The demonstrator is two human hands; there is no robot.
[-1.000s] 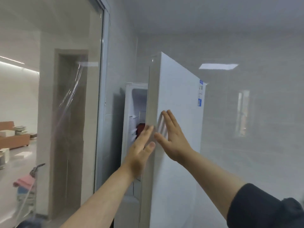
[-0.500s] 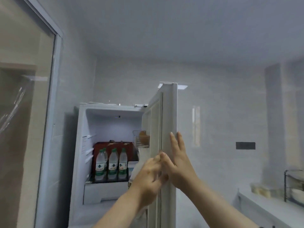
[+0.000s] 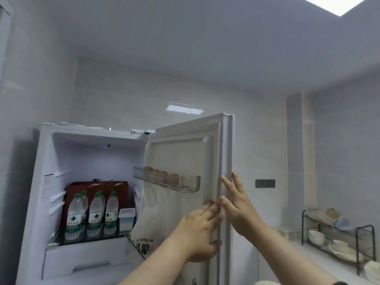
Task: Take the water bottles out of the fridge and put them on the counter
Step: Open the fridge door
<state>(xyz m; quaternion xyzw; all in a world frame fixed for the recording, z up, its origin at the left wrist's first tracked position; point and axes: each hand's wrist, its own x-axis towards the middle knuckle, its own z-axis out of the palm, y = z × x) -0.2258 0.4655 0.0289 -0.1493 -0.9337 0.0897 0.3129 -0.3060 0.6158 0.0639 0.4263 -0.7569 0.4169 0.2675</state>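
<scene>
White tiled kitchen | fridge (image 3: 36, 202) door (image 3: 185, 153) open | water bottles (image 3: 95, 217) on shelf, 9 o'clock of hands | left hand (image 3: 199, 231) fingers flat on door's inner face | right hand (image 3: 240, 212) straight-fingered on door edge

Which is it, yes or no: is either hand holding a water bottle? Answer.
No, the left hand and right hand touch the fridge door at its edge; the water bottles stand inside.

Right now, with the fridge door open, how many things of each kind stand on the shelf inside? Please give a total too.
Water bottles: 4 at least (3 in front, 1 partly hidden behind)
White tub: 1
Red-brown carton: 1, as far as it shows
Total: at least 6
</scene>
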